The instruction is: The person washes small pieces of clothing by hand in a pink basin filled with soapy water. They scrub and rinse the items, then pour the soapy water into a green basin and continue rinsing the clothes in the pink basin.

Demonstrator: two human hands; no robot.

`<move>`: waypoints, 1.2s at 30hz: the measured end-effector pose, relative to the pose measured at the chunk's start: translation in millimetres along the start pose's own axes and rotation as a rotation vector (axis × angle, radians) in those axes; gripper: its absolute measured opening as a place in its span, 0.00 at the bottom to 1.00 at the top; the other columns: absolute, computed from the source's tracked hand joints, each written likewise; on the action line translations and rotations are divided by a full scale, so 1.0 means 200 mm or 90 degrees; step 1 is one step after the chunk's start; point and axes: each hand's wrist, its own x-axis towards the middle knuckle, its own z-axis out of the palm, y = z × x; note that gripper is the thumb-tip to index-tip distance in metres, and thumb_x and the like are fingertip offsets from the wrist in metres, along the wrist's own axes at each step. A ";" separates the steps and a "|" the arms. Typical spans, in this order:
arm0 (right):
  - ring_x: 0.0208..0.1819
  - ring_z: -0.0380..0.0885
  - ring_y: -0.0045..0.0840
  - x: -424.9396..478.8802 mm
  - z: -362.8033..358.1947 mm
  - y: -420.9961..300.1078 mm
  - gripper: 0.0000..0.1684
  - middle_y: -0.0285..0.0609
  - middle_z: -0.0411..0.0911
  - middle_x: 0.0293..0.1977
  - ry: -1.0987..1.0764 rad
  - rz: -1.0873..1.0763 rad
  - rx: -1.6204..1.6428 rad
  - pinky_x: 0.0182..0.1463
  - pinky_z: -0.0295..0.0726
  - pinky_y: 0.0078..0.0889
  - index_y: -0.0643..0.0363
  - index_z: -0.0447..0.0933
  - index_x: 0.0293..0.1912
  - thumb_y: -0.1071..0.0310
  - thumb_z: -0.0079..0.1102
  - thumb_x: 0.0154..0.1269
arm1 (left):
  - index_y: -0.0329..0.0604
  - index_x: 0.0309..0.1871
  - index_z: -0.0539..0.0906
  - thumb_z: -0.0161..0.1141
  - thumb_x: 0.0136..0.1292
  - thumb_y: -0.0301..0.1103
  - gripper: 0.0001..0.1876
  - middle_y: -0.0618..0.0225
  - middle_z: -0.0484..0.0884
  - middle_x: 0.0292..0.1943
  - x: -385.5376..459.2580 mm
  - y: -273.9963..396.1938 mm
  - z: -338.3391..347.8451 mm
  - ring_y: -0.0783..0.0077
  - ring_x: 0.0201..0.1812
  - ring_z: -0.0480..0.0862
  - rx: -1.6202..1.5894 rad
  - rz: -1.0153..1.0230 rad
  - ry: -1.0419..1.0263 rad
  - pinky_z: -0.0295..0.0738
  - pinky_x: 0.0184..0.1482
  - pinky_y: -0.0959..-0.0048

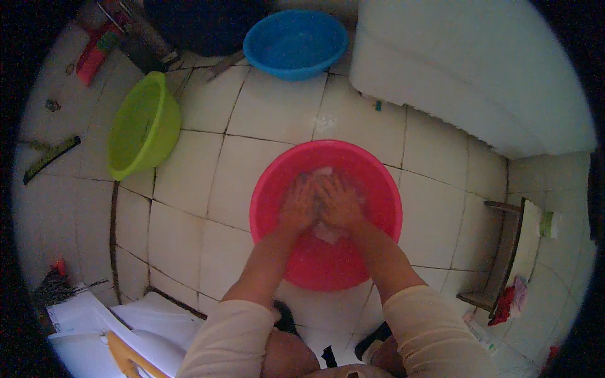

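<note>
A red plastic basin [326,274] stands on the tiled floor right in front of me. Both of my hands are down inside it, side by side, over a pale, wet-looking cloth [328,234]. My left hand [302,201] lies with its back up and its fingers pointing away from me. Close beside it, my right hand [338,201] presses on the same bunched cloth, palm down. The blur in the basin hides the fingertips and whether the fingers grip any fabric.
Beyond the basin a blue basin [295,47] sits on the floor, beside a large white appliance or tub [449,71]. A green basin [142,127] leans at the left. A small wooden stool [508,250] is at the right, and white containers [127,326] are at the lower left.
</note>
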 end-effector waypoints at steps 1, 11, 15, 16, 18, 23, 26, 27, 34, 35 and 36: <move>0.70 0.49 0.44 0.01 -0.02 -0.01 0.42 0.45 0.53 0.68 0.008 0.007 -0.001 0.66 0.54 0.62 0.48 0.55 0.69 0.52 0.54 0.55 | 0.39 0.68 0.61 0.53 0.59 0.36 0.32 0.61 0.58 0.69 0.02 0.00 -0.02 0.49 0.71 0.52 -0.065 0.009 0.004 0.48 0.70 0.52; 0.66 0.58 0.48 -0.02 -0.23 -0.03 0.44 0.48 0.52 0.68 -0.210 0.009 0.023 0.63 0.63 0.57 0.46 0.51 0.70 0.59 0.59 0.57 | 0.47 0.66 0.65 0.49 0.66 0.52 0.30 0.61 0.68 0.63 -0.14 -0.01 -0.17 0.50 0.62 0.67 -0.960 -0.584 -0.070 0.64 0.62 0.51; 0.63 0.61 0.45 0.16 0.09 0.11 0.33 0.49 0.58 0.64 -0.209 0.115 0.460 0.58 0.68 0.53 0.47 0.66 0.62 0.66 0.60 0.55 | 0.51 0.66 0.65 0.35 0.67 0.64 0.34 0.65 0.70 0.62 0.01 0.09 -0.28 0.53 0.60 0.70 -1.266 -0.686 -0.341 0.64 0.61 0.51; 0.61 0.63 0.44 0.18 0.09 0.03 0.30 0.49 0.62 0.61 -0.253 0.058 0.422 0.58 0.68 0.50 0.48 0.70 0.57 0.65 0.61 0.52 | 0.52 0.66 0.66 0.33 0.66 0.66 0.35 0.64 0.70 0.62 -0.01 0.07 -0.25 0.54 0.59 0.71 -1.346 -0.666 -0.352 0.65 0.60 0.49; 0.57 0.67 0.43 0.19 -0.10 -0.19 0.25 0.50 0.69 0.56 -0.244 -0.022 0.311 0.57 0.69 0.46 0.49 0.77 0.50 0.63 0.64 0.48 | 0.52 0.63 0.68 0.35 0.66 0.66 0.34 0.64 0.71 0.61 -0.06 0.02 -0.26 0.54 0.59 0.71 -1.412 -0.641 -0.171 0.65 0.60 0.47; 0.48 0.71 0.44 -0.11 -0.49 -0.54 0.21 0.50 0.73 0.45 0.220 -0.040 0.288 0.53 0.69 0.46 0.49 0.78 0.45 0.61 0.65 0.46 | 0.50 0.54 0.75 0.41 0.67 0.61 0.27 0.63 0.75 0.57 -0.09 0.08 -0.28 0.53 0.56 0.73 -1.615 -0.346 0.065 0.66 0.59 0.48; 0.43 0.72 0.42 -0.17 -0.55 -0.54 0.18 0.48 0.74 0.41 0.317 -0.149 0.220 0.51 0.69 0.48 0.49 0.78 0.43 0.59 0.62 0.49 | 0.47 0.50 0.76 0.44 0.68 0.55 0.23 0.61 0.77 0.53 -0.08 0.29 -0.57 0.56 0.53 0.75 -1.592 -0.353 -0.018 0.69 0.58 0.53; 0.41 0.72 0.41 -0.18 -0.56 -0.54 0.17 0.47 0.75 0.39 0.339 -0.180 0.216 0.51 0.69 0.48 0.49 0.78 0.43 0.59 0.61 0.51 | 0.46 0.50 0.76 0.44 0.68 0.54 0.22 0.60 0.77 0.52 -0.08 0.33 -0.66 0.57 0.53 0.76 -1.543 -0.297 -0.090 0.70 0.57 0.54; 0.38 0.75 0.44 -0.05 -0.93 -0.50 0.14 0.47 0.74 0.35 0.151 -0.111 0.159 0.40 0.75 0.51 0.55 0.76 0.34 0.56 0.58 0.53 | 0.44 0.53 0.75 0.40 0.69 0.51 0.23 0.59 0.79 0.48 -0.01 0.32 -0.60 0.59 0.50 0.79 -1.050 -0.148 0.006 0.73 0.54 0.57; 0.39 0.75 0.44 -0.04 -0.94 -0.49 0.14 0.47 0.74 0.34 0.161 -0.081 0.212 0.40 0.75 0.50 0.56 0.76 0.34 0.56 0.56 0.55 | 0.44 0.53 0.75 0.40 0.69 0.51 0.23 0.59 0.79 0.48 0.01 0.31 -0.57 0.59 0.50 0.79 -0.860 -0.164 0.051 0.73 0.53 0.57; 0.40 0.76 0.44 -0.02 -0.97 -0.49 0.14 0.48 0.74 0.34 0.170 -0.046 0.261 0.40 0.75 0.50 0.56 0.75 0.33 0.56 0.55 0.56 | 0.44 0.53 0.75 0.40 0.69 0.50 0.23 0.59 0.79 0.48 0.03 0.29 -0.56 0.60 0.50 0.79 -0.672 -0.175 0.090 0.74 0.53 0.57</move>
